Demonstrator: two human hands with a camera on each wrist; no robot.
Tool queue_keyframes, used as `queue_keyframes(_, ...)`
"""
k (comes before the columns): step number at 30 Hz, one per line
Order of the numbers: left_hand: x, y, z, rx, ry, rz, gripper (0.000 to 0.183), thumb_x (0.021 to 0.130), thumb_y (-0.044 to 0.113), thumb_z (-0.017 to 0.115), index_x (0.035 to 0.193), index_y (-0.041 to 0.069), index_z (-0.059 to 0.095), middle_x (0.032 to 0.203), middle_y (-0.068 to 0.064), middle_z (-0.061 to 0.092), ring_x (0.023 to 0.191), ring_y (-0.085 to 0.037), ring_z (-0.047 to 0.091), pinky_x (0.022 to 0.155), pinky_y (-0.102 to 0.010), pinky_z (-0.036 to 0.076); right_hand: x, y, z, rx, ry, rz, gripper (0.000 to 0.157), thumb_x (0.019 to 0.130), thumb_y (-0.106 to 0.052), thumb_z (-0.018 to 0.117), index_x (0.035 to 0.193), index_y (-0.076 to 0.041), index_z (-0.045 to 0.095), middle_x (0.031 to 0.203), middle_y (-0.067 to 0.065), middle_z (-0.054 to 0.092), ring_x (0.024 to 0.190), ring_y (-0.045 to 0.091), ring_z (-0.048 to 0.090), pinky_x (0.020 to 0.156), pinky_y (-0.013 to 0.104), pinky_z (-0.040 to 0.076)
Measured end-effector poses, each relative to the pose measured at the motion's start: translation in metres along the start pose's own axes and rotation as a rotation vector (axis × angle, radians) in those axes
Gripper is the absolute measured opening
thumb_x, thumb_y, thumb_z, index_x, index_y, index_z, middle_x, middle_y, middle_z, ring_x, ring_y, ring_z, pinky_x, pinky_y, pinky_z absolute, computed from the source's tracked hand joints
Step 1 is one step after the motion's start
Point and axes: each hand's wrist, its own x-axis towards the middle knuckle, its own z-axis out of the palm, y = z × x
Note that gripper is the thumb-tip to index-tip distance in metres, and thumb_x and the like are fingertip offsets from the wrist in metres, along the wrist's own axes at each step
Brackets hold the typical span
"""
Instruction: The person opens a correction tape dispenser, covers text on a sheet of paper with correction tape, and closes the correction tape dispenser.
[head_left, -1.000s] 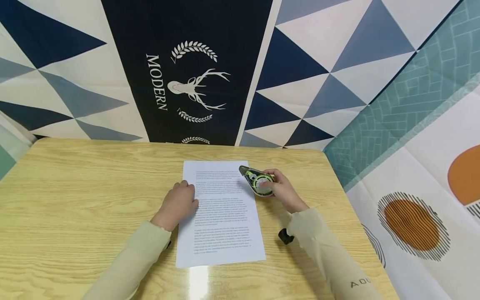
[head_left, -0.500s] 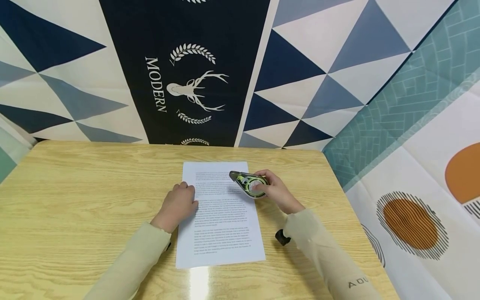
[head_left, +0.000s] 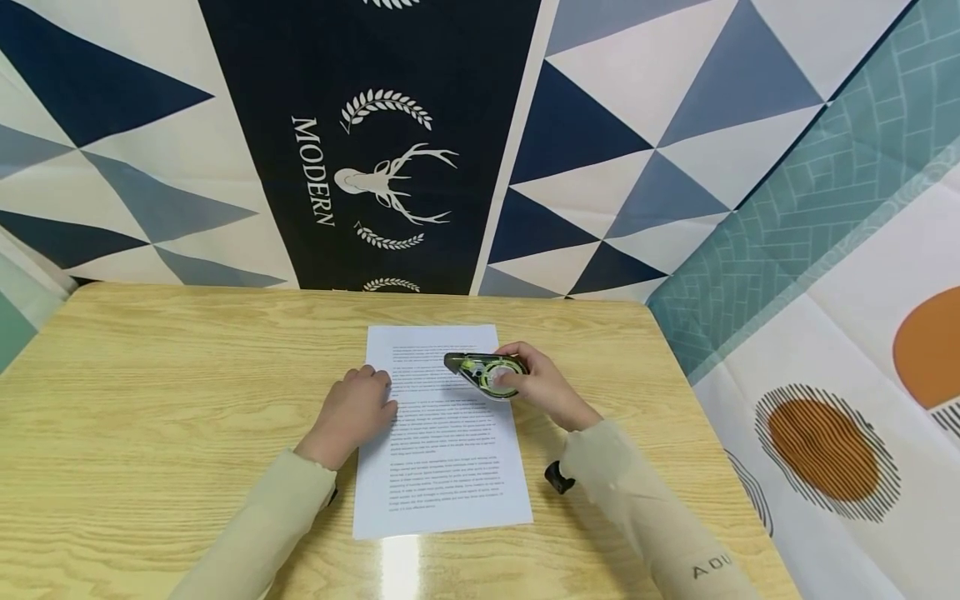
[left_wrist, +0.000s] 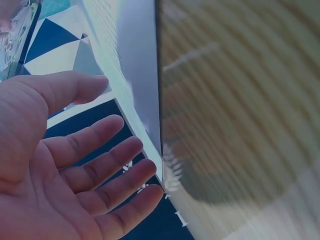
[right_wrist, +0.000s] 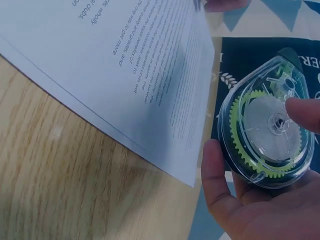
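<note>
A printed sheet of paper (head_left: 450, 492) lies on the wooden table, its text facing up. My left hand (head_left: 354, 408) rests at the sheet's left edge; in the left wrist view its fingers (left_wrist: 107, 172) are extended and slightly bent, with the fingertips at the paper's edge. Over the upper right of the page, my right hand (head_left: 543, 385) grips a correction tape dispenser (head_left: 487, 373). Its clear body shows a green toothed wheel (right_wrist: 235, 120), and its dark tip points left. The thumb presses on one side while the fingers curl round the other.
The wooden table (head_left: 187, 375) runs up to a wall hanging (head_left: 390, 50) with a deer print. Patterned cloth (head_left: 840, 400) hangs along the right side. A small black object (head_left: 558, 477) shows below the right sleeve cuff.
My right hand has moved left with the correction tape dispenser, whose tip has swung from pointing up-left to nearly straight left over the text. The left hand stays nearly in place.
</note>
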Motion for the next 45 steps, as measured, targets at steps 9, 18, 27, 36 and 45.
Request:
queue_keyframes(9,-0.003,-0.006,-0.001,-0.032,0.041,0.042,0.033,0.085,0.024,0.061,0.109,0.001,0.064,0.101,-0.012,0.064,0.095,-0.031,0.057,0.081,-0.047,0.047,-0.002,-0.004,0.006,-0.069,-0.021,-0.025,0.037,0.086,-0.009,0.058,0.121,-0.006,0.050,0.123,0.015,0.052,0.102,0.022,0.052,0.082,0.029,0.044)
queue_keyframes(18,-0.005,-0.003,-0.007,-0.119,0.079,0.119,0.029,0.085,0.022,0.064,0.107,0.004,0.064,0.102,-0.011,0.066,0.097,-0.028,0.058,0.086,-0.043,0.046,0.001,-0.001,0.012,-0.134,-0.027,-0.051,0.034,0.086,-0.012,0.059,0.119,-0.012,0.053,0.121,0.011,0.054,0.100,0.021,0.052,0.082,0.029,0.042)
queue_keyframes(27,-0.004,0.002,-0.011,-0.158,0.075,0.145,0.029,0.086,0.023,0.064,0.109,0.005,0.064,0.107,-0.011,0.066,0.102,-0.029,0.059,0.089,-0.041,0.046,0.002,-0.004,0.018,-0.122,-0.058,-0.054,0.034,0.086,-0.011,0.060,0.119,-0.010,0.053,0.123,0.013,0.055,0.104,0.022,0.054,0.085,0.031,0.044)
queue_keyframes(36,-0.006,0.006,-0.018,-0.233,0.087,0.184,0.033,0.089,0.024,0.058,0.117,0.006,0.060,0.116,-0.009,0.064,0.114,-0.028,0.056,0.097,-0.043,0.044,0.003,-0.007,0.027,-0.133,-0.077,-0.083,0.032,0.085,-0.009,0.060,0.116,-0.011,0.055,0.116,0.010,0.058,0.099,0.018,0.056,0.084,0.030,0.044)
queue_keyframes(45,-0.008,0.009,-0.020,-0.254,0.074,0.212,0.036,0.087,0.026,0.058,0.118,0.008,0.059,0.114,-0.007,0.064,0.110,-0.025,0.058,0.094,-0.042,0.045,0.004,-0.008,0.034,-0.149,-0.097,-0.103,0.031,0.085,-0.009,0.060,0.115,-0.010,0.055,0.117,0.011,0.058,0.099,0.019,0.055,0.085,0.030,0.044)
